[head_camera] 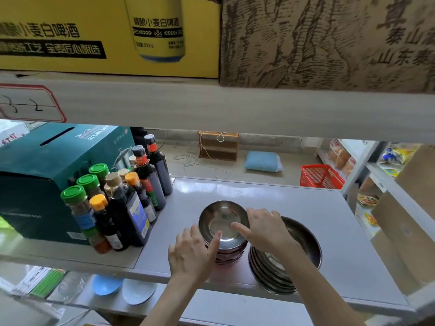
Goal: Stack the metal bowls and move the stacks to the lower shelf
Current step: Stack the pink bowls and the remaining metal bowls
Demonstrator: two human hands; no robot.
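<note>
Two stacks of metal bowls stand on the grey shelf (294,203). The left stack (222,224) is shiny, with its top bowl facing up. My left hand (191,252) grips its near left side, thumb on the rim. On the right rim of that same stack lies my right hand (264,228), its thumb reaching into the top bowl. The right stack (277,274) of several darker bowls sits close beside it, partly hidden under my right forearm.
Sauce bottles and green-capped jars (117,203) crowd the shelf's left part beside a teal box (40,184). A lower shelf (235,304) holds blue plates (122,288) and green packs. Cardboard boxes (400,231) stand at the right. An upper shelf edge (211,107) hangs overhead.
</note>
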